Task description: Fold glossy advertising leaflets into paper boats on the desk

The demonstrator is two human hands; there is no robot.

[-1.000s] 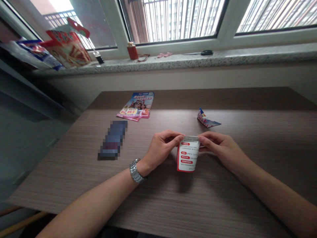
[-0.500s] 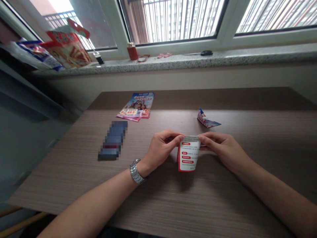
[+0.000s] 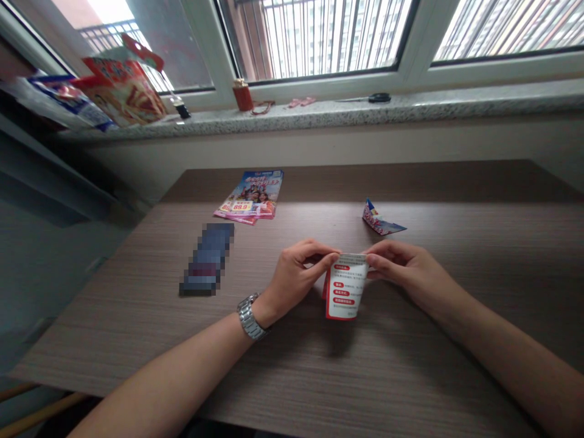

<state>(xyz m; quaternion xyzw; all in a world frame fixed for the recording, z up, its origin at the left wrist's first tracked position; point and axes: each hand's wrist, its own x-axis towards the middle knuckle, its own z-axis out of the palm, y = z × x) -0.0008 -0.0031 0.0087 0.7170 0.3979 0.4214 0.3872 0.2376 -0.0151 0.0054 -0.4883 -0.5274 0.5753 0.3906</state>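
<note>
Between my two hands hangs a folded paper flyer [image 3: 345, 289], white with red labels and a red edge, its crease at the top. My left hand [image 3: 303, 271], with a metal watch [image 3: 251, 317] at the wrist, pinches the upper left corner between thumb and fingers. The upper right corner is pinched by my right hand [image 3: 401, 267]. A second layer with red shows behind the front one at the left. Beyond my right hand, a small folded paper piece [image 3: 381, 224] in blue and pink stands on the table.
On the wooden table [image 3: 137, 316], colourful flyers [image 3: 255, 194] lie at the back left, with a dark pixelated flat object [image 3: 207, 258] in front of them. The stone windowsill [image 3: 328, 115] holds food packages [image 3: 123, 91], a red lighter-like item [image 3: 242, 95] and scissors [image 3: 378, 97].
The flyer has shifted slightly down and left, and its top edge has tilted a little. Both hands keep their pinch on it.
</note>
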